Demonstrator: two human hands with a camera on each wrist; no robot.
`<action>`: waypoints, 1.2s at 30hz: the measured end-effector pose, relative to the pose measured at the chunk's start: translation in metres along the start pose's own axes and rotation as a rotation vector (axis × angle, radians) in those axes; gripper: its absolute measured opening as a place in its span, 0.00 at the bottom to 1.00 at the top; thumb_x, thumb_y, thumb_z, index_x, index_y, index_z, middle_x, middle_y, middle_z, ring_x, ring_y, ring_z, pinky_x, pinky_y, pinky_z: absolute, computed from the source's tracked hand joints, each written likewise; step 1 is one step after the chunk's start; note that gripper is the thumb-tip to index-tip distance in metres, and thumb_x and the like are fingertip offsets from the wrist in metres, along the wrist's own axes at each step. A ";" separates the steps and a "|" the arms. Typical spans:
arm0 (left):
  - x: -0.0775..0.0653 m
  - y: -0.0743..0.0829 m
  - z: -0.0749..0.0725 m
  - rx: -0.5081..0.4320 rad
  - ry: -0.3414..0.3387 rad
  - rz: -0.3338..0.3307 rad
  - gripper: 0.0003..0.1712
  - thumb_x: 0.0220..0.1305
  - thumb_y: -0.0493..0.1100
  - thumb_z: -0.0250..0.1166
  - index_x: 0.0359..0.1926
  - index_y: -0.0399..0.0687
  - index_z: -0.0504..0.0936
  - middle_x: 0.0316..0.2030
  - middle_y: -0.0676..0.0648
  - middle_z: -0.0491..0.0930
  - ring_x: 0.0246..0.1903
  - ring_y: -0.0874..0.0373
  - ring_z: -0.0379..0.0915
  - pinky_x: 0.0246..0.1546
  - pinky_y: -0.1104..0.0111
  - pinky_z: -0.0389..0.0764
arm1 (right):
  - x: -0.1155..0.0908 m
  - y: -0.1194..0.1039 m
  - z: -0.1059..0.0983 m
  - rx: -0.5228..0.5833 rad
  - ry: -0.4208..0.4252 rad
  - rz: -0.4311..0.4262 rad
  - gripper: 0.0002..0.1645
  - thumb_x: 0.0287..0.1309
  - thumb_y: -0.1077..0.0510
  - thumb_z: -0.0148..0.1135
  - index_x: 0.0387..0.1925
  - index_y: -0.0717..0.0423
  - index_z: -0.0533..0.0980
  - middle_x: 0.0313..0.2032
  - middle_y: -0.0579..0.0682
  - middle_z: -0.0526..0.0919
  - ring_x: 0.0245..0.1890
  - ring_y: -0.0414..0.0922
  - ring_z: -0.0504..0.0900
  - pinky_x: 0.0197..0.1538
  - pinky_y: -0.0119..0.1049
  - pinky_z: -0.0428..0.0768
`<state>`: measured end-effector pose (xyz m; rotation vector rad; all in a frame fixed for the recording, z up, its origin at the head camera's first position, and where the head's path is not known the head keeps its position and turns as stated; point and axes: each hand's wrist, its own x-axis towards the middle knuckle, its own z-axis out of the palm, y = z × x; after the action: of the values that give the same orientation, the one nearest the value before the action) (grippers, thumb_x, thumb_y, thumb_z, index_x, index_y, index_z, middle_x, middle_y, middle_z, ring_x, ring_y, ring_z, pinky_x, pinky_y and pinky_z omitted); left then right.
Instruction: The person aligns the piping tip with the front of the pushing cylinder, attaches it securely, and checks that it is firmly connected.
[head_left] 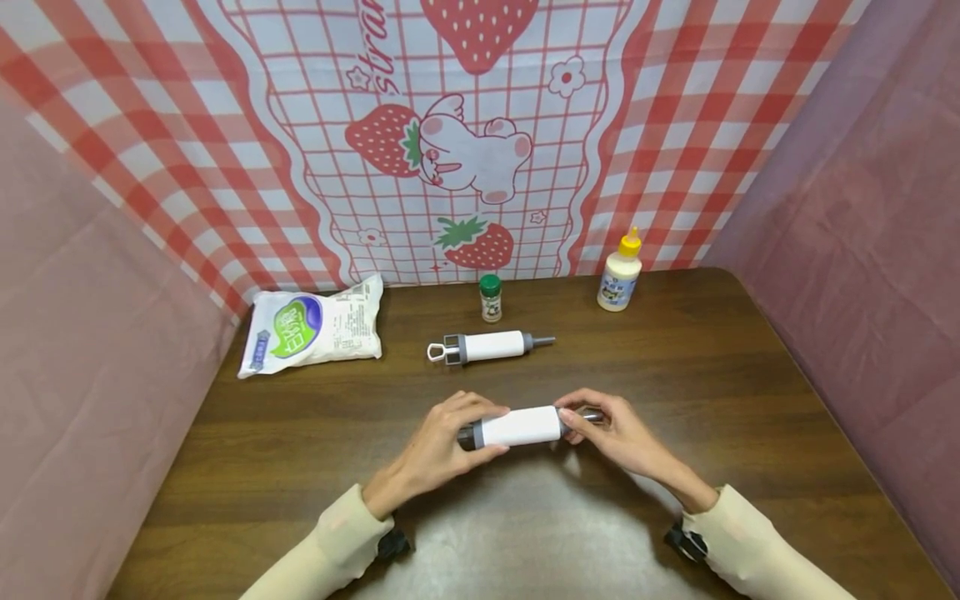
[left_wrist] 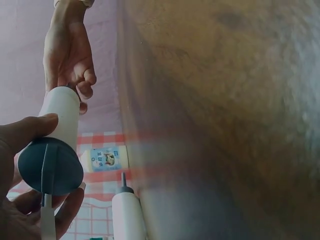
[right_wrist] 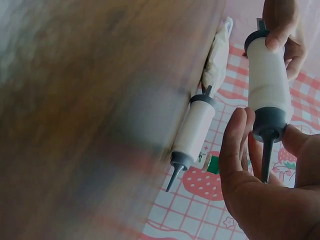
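Both hands hold a white syringe (head_left: pixel 521 426) with dark grey end caps level over the near part of the table. My left hand (head_left: pixel 435 442) grips its plunger end, thumb and fingers on either side of the barrel. At the nozzle end, the fingers and thumb of my right hand (head_left: pixel 611 433) pinch the grey cap (right_wrist: pixel 270 122); the thin dark nozzle points back toward the palm. A second white syringe (head_left: pixel 493 345) lies on the table just beyond the hands, its handle to the left and nozzle to the right.
At the back left lies a white plastic bag (head_left: pixel 315 327) with a green and purple label. A small green-capped jar (head_left: pixel 491 298) stands behind the lying syringe. A yellow-capped squeeze bottle (head_left: pixel 619 279) is at the back right of the brown table (head_left: pixel 712 375).
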<state>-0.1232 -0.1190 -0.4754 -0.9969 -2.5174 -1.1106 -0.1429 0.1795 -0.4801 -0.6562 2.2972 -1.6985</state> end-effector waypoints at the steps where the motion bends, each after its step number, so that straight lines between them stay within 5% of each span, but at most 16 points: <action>1: 0.000 0.000 0.000 -0.004 -0.001 -0.005 0.27 0.56 0.49 0.81 0.55 0.49 0.87 0.47 0.51 0.88 0.47 0.60 0.83 0.55 0.63 0.84 | 0.000 0.000 0.001 0.009 0.009 -0.010 0.11 0.73 0.61 0.61 0.50 0.65 0.81 0.44 0.65 0.86 0.35 0.44 0.89 0.38 0.42 0.91; 15: -0.002 -0.003 -0.003 -0.054 0.002 -0.074 0.28 0.56 0.50 0.81 0.57 0.48 0.88 0.48 0.52 0.89 0.47 0.60 0.81 0.47 0.68 0.83 | 0.000 0.001 -0.003 0.044 -0.028 -0.089 0.17 0.66 0.61 0.70 0.55 0.59 0.81 0.51 0.61 0.86 0.46 0.40 0.87 0.48 0.34 0.89; 25: -0.006 0.007 -0.003 0.028 0.026 -0.036 0.26 0.57 0.49 0.81 0.56 0.51 0.88 0.48 0.52 0.87 0.49 0.59 0.81 0.50 0.68 0.84 | 0.004 0.002 0.003 -0.008 -0.001 0.021 0.13 0.75 0.58 0.59 0.44 0.66 0.83 0.33 0.59 0.88 0.28 0.46 0.89 0.35 0.45 0.90; 36: -0.010 0.002 -0.002 -0.023 0.030 -0.064 0.27 0.56 0.50 0.81 0.57 0.51 0.88 0.48 0.53 0.88 0.49 0.60 0.81 0.50 0.68 0.84 | 0.004 -0.002 0.002 0.050 -0.010 -0.081 0.12 0.69 0.63 0.66 0.51 0.62 0.80 0.48 0.63 0.85 0.40 0.38 0.88 0.40 0.39 0.90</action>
<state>-0.1144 -0.1239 -0.4773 -0.9047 -2.5351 -1.1661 -0.1451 0.1752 -0.4786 -0.7560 2.2425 -1.7771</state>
